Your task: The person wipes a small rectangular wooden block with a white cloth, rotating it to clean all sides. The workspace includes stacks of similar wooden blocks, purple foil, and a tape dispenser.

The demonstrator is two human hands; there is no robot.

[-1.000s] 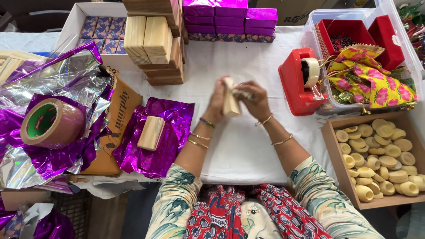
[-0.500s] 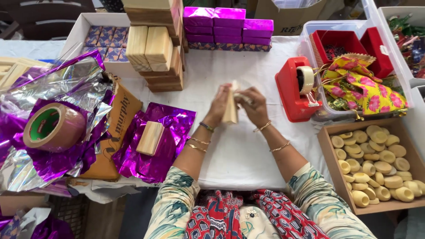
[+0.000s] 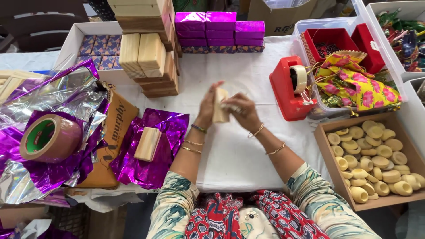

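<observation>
1. One pale rectangular wooden block [image 3: 220,106] stands upright near the middle of the white-covered table [image 3: 239,155], held between both hands above the cloth.
2. At the block's 9 o'clock, the left hand [image 3: 207,107] presses its palm and thumb against the block's side; its fingers [image 3: 215,85] reach upward, only loosely curled, not closed into a fist.
3. At the block's 3 o'clock, the right hand [image 3: 241,113] curls its fingers [image 3: 230,106] inward onto the block's lower right face, nearly closed around it.
4. At 8 o'clock from the hands, a second pale wooden block [image 3: 147,144] lies on a crinkled sheet of purple metallic foil [image 3: 170,128].
5. Farther toward 9 o'clock, a fat roll of brown packing tape [image 3: 51,138] rests on a heap of purple and silver foil [image 3: 44,97].
6. At 11 o'clock, a stack of plain wooden blocks [image 3: 146,55] stands well apart from the hands.
7. At 12 o'clock, a row of purple foil-wrapped boxes [image 3: 220,31] sits stacked at the far table edge.
8. At 2 o'clock, a red tape dispenser [image 3: 287,95] stands just beside a clear plastic bin [image 3: 376,48] holding a pink and yellow floral cloth pouch [image 3: 358,86].
9. At 4 o'clock, a brown cardboard tray [image 3: 330,161] holds many small cream-coloured round pieces [image 3: 376,155].
</observation>
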